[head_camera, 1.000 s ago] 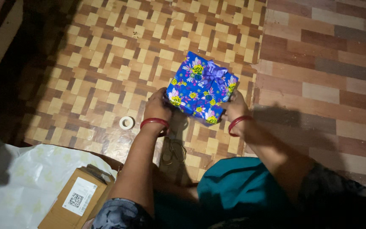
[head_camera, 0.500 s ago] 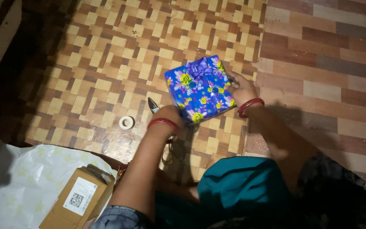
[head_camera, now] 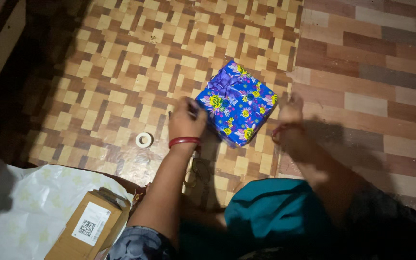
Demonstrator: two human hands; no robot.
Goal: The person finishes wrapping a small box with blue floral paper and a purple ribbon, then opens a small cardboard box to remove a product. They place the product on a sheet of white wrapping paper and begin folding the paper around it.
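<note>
Two hands frame the gift box (head_camera: 238, 102), which sits on the patterned floor (head_camera: 121, 62) w/ one corner toward me. My left hand (head_camera: 186, 119) touches its left edge, fingers curled on the blue floral wrap to steady it. My right hand (head_camera: 290, 108) is just off the right corner, fingers loosely spread, gripping nothing. Purple bow (head_camera: 223, 83) faces up so it isn't crushed. Tape roll (head_camera: 144, 139) lies near my left wrist, scissors (head_camera: 197, 169) btwn my arms, both within reach. Cardboard parcel (head_camera: 88, 226) sits on white paper (head_camera: 25, 207), well apart.

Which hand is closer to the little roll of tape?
Left. The left hand is just right of the tape roll; the right hand is beyond the gift box.
</note>
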